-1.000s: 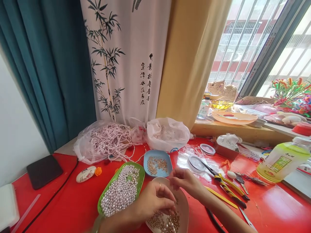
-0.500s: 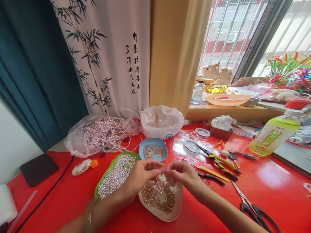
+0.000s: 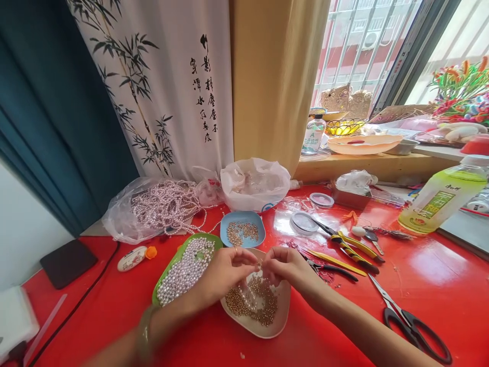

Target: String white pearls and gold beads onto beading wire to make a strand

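My left hand (image 3: 234, 265) is closed in a pinch above the white dish (image 3: 272, 334) of gold beads (image 3: 263, 312). A clear, shiny strand of beads (image 3: 249, 299) hangs from its fingers over the dish. My right hand (image 3: 284, 265) pinches close beside it, fingertips almost meeting the left ones. What lies between the right fingertips is too small to make out. Under my left wrist and hand sits a green tray (image 3: 156, 291) of silvery pearl beads (image 3: 183, 275). Just behind my hands stands a blue dish (image 3: 244, 216) with more gold beads (image 3: 241, 232).
Pliers (image 3: 344, 250), yellow tweezers (image 3: 338, 261) and scissors (image 3: 408, 321) lie to the right on the red table (image 3: 328, 341). A drink bottle (image 3: 439, 199) tilts behind them. Bagged pearl strings (image 3: 164, 204) and a white plastic bag (image 3: 254, 183) line the back. A black cable (image 3: 78, 300) crosses the left.
The camera view has shifted slightly, moving the scene a little. Both hands stay pinched together over the white dish; the clear strand still hangs below.
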Demonstrator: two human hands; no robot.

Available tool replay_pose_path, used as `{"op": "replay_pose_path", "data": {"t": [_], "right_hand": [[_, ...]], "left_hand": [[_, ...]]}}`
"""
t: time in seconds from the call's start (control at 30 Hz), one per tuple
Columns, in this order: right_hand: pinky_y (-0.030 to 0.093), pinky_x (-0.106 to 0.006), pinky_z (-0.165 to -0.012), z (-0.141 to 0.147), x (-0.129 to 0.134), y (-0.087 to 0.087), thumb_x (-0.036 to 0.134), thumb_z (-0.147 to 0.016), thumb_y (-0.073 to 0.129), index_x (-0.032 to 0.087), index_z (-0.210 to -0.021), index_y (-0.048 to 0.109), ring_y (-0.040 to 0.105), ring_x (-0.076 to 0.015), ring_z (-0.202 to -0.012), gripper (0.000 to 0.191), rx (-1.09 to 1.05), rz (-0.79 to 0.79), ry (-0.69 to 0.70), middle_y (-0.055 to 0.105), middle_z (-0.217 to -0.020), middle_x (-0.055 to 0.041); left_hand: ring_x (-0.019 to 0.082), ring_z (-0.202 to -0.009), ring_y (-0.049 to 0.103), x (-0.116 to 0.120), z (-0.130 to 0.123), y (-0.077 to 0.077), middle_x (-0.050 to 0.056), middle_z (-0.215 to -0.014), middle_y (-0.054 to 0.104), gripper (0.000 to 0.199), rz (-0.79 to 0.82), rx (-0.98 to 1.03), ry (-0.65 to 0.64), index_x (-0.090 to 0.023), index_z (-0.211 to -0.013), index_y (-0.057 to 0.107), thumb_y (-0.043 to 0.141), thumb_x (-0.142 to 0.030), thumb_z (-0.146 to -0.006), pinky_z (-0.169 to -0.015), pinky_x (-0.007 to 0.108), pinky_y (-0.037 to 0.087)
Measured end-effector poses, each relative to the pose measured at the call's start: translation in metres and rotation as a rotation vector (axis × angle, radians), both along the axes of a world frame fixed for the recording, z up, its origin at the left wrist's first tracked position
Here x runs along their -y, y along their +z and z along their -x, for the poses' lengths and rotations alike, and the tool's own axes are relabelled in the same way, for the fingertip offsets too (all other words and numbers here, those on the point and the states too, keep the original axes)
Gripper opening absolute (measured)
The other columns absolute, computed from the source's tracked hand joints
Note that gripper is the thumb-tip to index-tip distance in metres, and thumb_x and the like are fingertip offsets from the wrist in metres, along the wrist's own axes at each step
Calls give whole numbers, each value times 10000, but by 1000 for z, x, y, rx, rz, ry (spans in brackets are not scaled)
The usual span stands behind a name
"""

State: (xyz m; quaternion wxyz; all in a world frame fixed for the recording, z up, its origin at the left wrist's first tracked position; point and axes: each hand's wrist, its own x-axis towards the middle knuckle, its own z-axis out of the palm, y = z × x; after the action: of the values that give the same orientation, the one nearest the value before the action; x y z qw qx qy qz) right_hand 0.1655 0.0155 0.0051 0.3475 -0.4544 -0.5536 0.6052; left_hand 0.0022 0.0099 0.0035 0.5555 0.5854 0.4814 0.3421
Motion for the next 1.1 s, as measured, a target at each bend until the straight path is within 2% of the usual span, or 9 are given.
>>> {"op": "replay_pose_path", "data": {"t": [0.07,0.13,0.23,0.4,0.47,0.57,0.7,1.1], "right_hand": [[326,-184,-452,-1,-2,-1,191,-604,508,152,-542,517,436,-57,-417,74,4,-4,-8,523,-469,48],[320,-185,-457,-3,-3,-1,223,-627,519,151,-545,513,425,-54,-418,110,-9,-10,-11,514,-473,49],[319,-187,-458,-4,-5,-3,258,-650,533,149,-545,506,424,-54,-422,153,-25,-18,-16,513,-481,47],[318,-189,-443,-4,-7,-5,275,-662,542,153,-554,499,433,-55,-410,168,0,-13,-5,517,-478,46],[331,-193,-446,-3,-6,-6,266,-662,539,155,-567,499,442,-59,-413,152,21,-20,11,529,-492,41],[347,-197,-457,-3,-3,-5,219,-663,521,158,-585,498,454,-64,-433,102,47,-41,37,542,-518,37],[346,-196,-457,-2,0,-3,196,-663,498,160,-578,488,455,-65,-447,93,75,-46,52,529,-515,42],[351,-202,-461,-2,-1,-6,201,-674,490,165,-610,463,458,-65,-452,78,100,-44,92,526,-535,45]], "left_hand": [[124,-540,548,1,3,0,32,-687,645,167,-61,-141,-95,-126,-745,647,588,-248,-648,-546,243,422],[160,-664,579,0,6,3,40,-714,659,159,-155,-237,-137,-137,-712,669,570,-255,-671,-635,251,423],[179,-749,585,-5,14,10,43,-777,670,171,-248,-266,-104,-150,-737,673,554,-262,-691,-699,254,416],[178,-734,583,-25,40,21,37,-783,673,171,-316,-385,-34,-163,-782,660,538,-238,-689,-688,263,412],[173,-674,579,-35,54,25,40,-746,670,186,-363,-571,8,-169,-798,657,513,-232,-698,-653,266,401],[176,-684,583,-48,75,26,45,-745,675,180,-400,-920,41,-175,-774,656,503,-219,-690,-657,266,388],[185,-728,587,-57,85,19,56,-763,680,162,-382,-972,-3,-169,-727,665,518,-181,-660,-668,260,385],[170,-712,590,-61,80,-5,39,-740,683,157,-377,-1000,-96,-180,-736,672,554,-204,-635,-652,240,384]]}}
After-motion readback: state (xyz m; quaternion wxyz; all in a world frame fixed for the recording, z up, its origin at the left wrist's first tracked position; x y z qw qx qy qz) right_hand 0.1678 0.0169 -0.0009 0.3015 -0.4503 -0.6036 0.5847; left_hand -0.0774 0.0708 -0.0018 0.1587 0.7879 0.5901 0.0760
